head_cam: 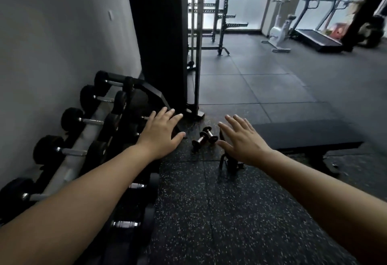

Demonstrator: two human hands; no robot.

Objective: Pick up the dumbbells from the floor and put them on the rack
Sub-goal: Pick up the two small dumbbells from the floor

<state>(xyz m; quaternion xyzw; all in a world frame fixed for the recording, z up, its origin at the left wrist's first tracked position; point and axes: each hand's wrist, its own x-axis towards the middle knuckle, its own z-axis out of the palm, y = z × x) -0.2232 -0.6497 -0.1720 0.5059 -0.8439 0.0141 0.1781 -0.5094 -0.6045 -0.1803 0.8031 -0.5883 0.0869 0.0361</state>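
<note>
Two small dumbbells [204, 138] with chrome handles and black ends lie side by side on the speckled rubber floor, between my two hands. My left hand [162, 132] is stretched out flat, fingers apart, holding nothing, just left of them and over the rack's near end. My right hand [243, 139] is likewise spread and empty, just right of the dumbbells. The dumbbell rack [69, 151] runs along the left wall and carries several black dumbbells on its tiers.
A black bench [303, 137] stands on the right, its foot [230, 162] under my right hand. A tall black machine frame [165, 40] rises behind the rack. Farther back are a squat rack [219, 13], an exercise bike, a treadmill [318, 38] and a person at far right.
</note>
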